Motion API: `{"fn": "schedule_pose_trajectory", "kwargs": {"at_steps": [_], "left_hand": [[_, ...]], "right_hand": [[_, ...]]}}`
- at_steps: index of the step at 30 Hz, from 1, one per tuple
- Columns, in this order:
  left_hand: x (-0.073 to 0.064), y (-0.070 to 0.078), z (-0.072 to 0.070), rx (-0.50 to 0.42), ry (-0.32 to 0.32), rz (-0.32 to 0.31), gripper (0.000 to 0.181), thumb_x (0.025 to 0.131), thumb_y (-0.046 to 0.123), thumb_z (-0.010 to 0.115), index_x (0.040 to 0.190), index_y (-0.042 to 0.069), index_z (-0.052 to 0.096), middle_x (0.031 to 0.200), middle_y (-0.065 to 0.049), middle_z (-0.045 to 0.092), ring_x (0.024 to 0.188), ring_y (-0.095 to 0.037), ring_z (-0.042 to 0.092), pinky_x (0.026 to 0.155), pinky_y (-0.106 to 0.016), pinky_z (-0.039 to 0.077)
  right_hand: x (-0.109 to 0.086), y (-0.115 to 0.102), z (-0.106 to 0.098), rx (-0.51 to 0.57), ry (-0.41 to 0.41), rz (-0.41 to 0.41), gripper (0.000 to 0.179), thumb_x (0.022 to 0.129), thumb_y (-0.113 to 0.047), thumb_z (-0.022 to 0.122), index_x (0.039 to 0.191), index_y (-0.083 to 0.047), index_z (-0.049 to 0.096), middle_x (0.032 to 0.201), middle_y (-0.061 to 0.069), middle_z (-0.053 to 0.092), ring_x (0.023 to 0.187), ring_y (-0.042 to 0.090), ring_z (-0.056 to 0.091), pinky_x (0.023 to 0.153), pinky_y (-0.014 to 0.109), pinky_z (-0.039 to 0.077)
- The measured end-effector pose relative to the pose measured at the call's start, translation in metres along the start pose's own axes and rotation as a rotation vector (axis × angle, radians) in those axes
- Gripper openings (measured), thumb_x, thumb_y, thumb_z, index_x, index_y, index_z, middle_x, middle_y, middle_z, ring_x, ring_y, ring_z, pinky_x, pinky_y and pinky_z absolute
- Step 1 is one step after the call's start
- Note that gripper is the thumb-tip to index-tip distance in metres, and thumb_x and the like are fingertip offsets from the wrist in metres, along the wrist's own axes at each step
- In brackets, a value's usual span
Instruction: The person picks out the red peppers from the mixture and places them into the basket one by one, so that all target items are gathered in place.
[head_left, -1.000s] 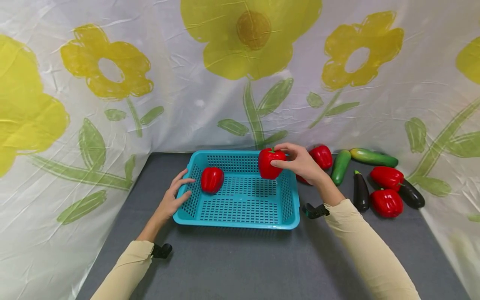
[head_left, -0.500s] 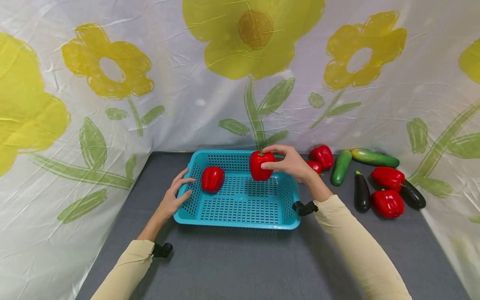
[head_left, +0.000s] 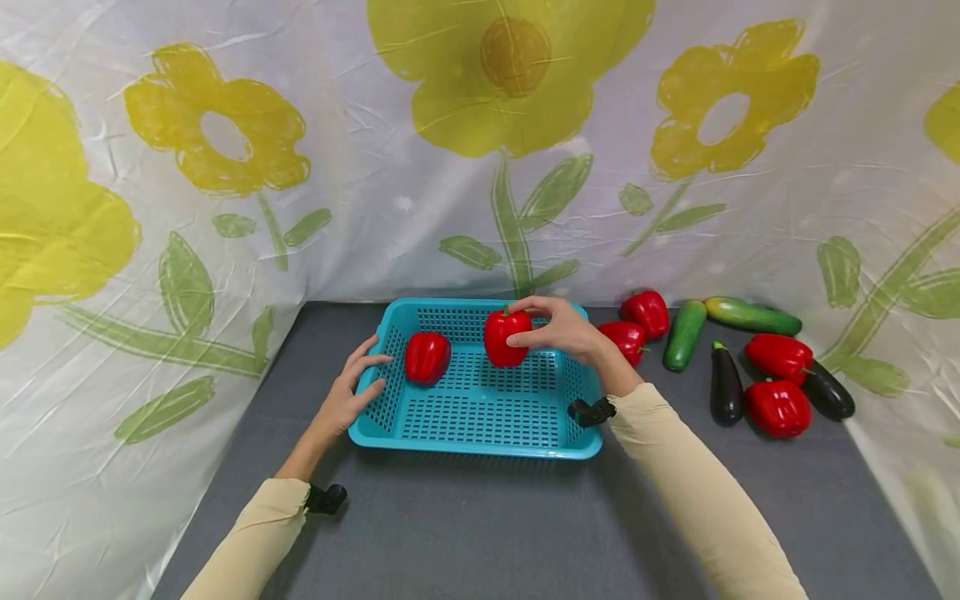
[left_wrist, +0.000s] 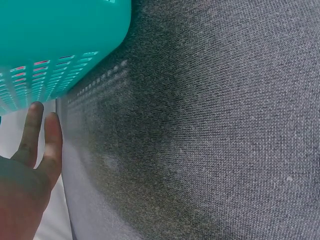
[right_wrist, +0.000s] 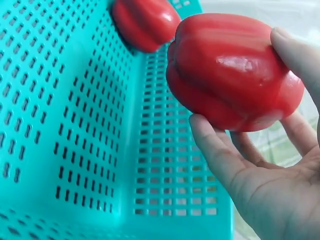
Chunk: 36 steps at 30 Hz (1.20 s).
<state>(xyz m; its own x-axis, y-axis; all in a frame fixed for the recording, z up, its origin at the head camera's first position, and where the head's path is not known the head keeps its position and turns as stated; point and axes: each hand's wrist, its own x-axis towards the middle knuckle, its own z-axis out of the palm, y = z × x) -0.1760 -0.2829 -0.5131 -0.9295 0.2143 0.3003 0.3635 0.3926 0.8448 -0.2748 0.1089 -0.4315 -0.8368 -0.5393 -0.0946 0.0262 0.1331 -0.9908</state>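
Note:
In the head view my right hand (head_left: 558, 327) pinches a red bell pepper (head_left: 504, 340) between thumb and fingertips, above the blue plastic basket (head_left: 480, 452). The right wrist view shows the held pepper (right_wrist: 232, 70) tilted, thumb on one side and fingers on the other. Another red bell pepper (head_left: 427, 359) lies inside the basket near its left wall. My left hand (head_left: 347, 400) rests at the basket's left side, fingers spread and fairly straight, some reaching over the rim. In the left wrist view, two fingers (left_wrist: 52, 142) extend near the basket's perforated outer wall (left_wrist: 60, 75).
Right of the basket lie two red bell peppers (head_left: 645, 313), a cucumber (head_left: 684, 335) and a yellow-green cucumber (head_left: 753, 317). Farther right are an eggplant (head_left: 725, 385), a second eggplant (head_left: 828, 392) and two more red peppers (head_left: 778, 408). A flowered curtain (head_left: 360, 242) hangs behind the grey table (head_left: 465, 525).
My right hand has carried the bell pepper leftward over the basket, from its right end toward the middle, uncovering a pepper on the table. The left hand has stayed in place.

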Motion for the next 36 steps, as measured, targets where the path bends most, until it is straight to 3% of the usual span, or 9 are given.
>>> {"fn": "schedule_pose_trajectory", "kwargs": {"at_steps": [6,11,16,25,36], "left_hand": [[0.001,-0.001,-0.001,-0.007,-0.004,0.009,0.035,0.099,0.001,0.058,0.133,-0.003,0.058,0.164,-0.018,0.022,0.147,-0.042,0.017,0.107,-0.075,0.018],[0.000,-0.002,0.000,-0.003,-0.002,0.007,0.034,0.099,0.001,0.058,0.133,-0.002,0.058,0.164,-0.017,0.022,0.147,-0.041,0.017,0.107,-0.074,0.019],[0.000,-0.001,0.001,-0.006,0.002,0.006,0.034,0.099,0.001,0.058,0.133,-0.001,0.059,0.164,-0.018,0.022,0.147,-0.041,0.017,0.107,-0.074,0.021],[-0.001,-0.001,0.002,-0.022,0.003,-0.011,0.035,0.099,0.003,0.058,0.134,-0.003,0.058,0.164,-0.017,0.022,0.148,-0.040,0.016,0.107,-0.074,0.019],[0.000,0.002,0.000,0.006,0.006,-0.028,0.035,0.099,0.003,0.059,0.133,0.000,0.059,0.164,-0.017,0.022,0.147,-0.041,0.017,0.107,-0.074,0.020]], "right_hand": [[0.009,0.002,0.011,0.065,-0.022,0.038,0.047,0.092,-0.008,0.077,0.136,-0.003,0.059,0.136,0.018,0.052,0.121,0.039,0.053,0.096,0.059,0.047],[0.016,0.007,0.018,0.049,-0.006,0.019,0.044,0.092,-0.009,0.076,0.134,-0.004,0.062,0.128,0.018,0.058,0.116,0.036,0.055,0.097,0.060,0.046],[0.021,0.013,0.022,0.050,-0.008,0.012,0.043,0.092,-0.009,0.076,0.133,-0.003,0.063,0.131,0.016,0.057,0.122,0.039,0.050,0.099,0.063,0.044],[0.030,0.022,0.032,0.045,-0.005,0.050,0.046,0.091,-0.008,0.078,0.133,-0.003,0.062,0.128,0.017,0.061,0.118,0.036,0.056,0.093,0.055,0.051],[0.040,0.031,0.045,0.044,0.022,0.073,0.045,0.091,-0.009,0.078,0.133,-0.002,0.062,0.127,0.019,0.061,0.115,0.034,0.058,0.095,0.054,0.050]]}}
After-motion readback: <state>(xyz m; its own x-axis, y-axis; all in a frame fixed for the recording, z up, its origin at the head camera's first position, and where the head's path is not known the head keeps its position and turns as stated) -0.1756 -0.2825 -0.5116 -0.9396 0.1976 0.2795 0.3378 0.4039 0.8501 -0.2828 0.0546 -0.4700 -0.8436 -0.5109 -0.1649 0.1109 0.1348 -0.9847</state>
